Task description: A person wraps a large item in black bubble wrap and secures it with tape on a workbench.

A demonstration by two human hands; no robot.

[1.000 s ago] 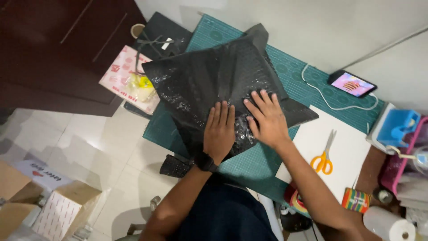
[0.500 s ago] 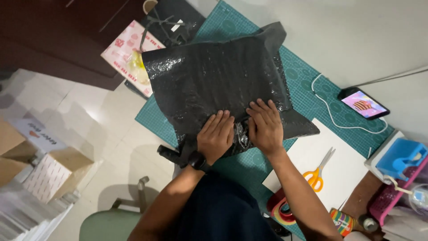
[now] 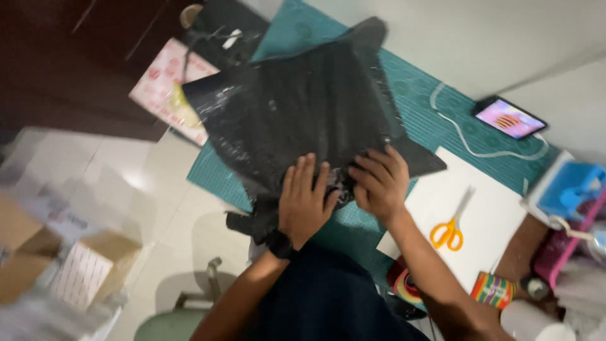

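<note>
Both hands lie flat, fingers spread, gripping nothing: the left hand [image 3: 304, 203] and right hand [image 3: 380, 184] press side by side on the near edge of a black plastic sheet [image 3: 303, 113]. It is crinkled, glossy and wide, spread over the green cutting mat [image 3: 416, 95]. One pair of orange scissors [image 3: 449, 228] rests on one white board [image 3: 467, 215]. A pink-and-white package [image 3: 165, 85] lies at the mat's left. One phone [image 3: 510, 119] glows beyond.

One cam only, on my head, looking steeply down past my arms at the counter [image 3: 505, 95] from close above. View's tilted, so the counter's edge runs diagonal w/ floor at left; no 2nd view to overlap.
</note>
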